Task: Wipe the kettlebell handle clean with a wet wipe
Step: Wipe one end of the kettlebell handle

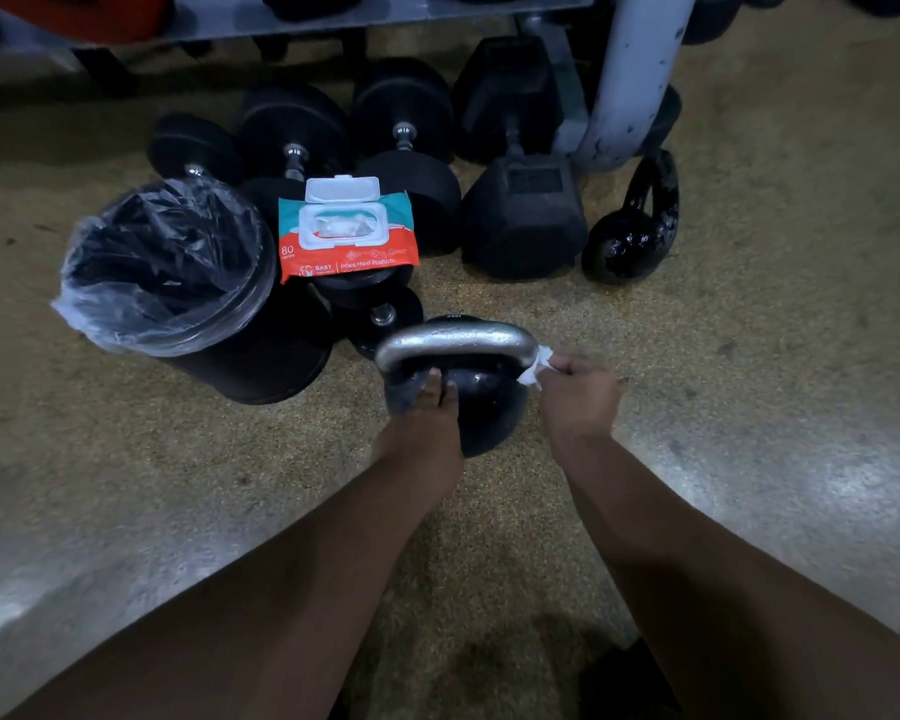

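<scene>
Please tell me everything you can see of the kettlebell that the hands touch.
The kettlebell stands upright on the floor, near the bin. Its round body is glossy black; its handle is a thick arch of bare grey metal. The left hand rests on the body, below the handle. The right hand presses a white wipe against the handle's right end.

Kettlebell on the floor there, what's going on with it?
A person is wiping the kettlebell. The right hand pinches a white wet wipe against the right end of the silver handle, while the left hand rests on the black body, steadying it. An open wipes pack and a lined bin sit behind.
</scene>
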Demonstrator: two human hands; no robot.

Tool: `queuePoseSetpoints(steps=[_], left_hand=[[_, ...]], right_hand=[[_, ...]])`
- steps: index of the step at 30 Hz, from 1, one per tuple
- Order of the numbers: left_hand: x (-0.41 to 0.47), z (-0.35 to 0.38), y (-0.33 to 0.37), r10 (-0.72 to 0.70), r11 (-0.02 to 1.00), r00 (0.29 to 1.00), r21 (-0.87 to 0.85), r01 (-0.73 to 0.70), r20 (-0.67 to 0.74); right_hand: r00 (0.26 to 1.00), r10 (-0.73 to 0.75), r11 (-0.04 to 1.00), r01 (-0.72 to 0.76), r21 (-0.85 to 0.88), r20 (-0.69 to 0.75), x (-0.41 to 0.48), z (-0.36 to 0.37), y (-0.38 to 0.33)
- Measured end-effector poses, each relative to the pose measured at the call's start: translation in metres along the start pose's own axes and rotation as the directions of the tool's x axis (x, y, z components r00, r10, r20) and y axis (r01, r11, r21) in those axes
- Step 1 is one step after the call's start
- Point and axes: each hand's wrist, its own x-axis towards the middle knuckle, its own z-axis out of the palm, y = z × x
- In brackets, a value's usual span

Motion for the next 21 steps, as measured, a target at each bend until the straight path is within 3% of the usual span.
queuePoseSetpoints(steps=[4,11,17,21], left_hand=[[0.003,0.001,-0.002,0.009,1.000,1.000,-0.014,-0.009,0.014],[0.002,-0.002,0.000,0.020,1.000,0.999,0.006,-0.020,0.041],[0.003,0.003,-0.003,0.036,0.999,0.999,0.003,-0.036,0.019],[0.003,0.004,-0.005,0.046,0.999,0.999,0.011,-0.046,0.015]], right_hand=[[0.999,-0.049,0.995,0.050,0.089,-0.012,-0.006,-0.005,-0.007],[1.000,0.003,1.000,-0.003,0.007,0.028,0.004,-0.002,-0.001],[0.988,-0.153,0.988,0.153,-0.017,-0.023,-0.002,-0.003,-0.012],[0.999,-0.033,0.997,0.035,-0.066,0.035,0.005,0.000,-0.006]])
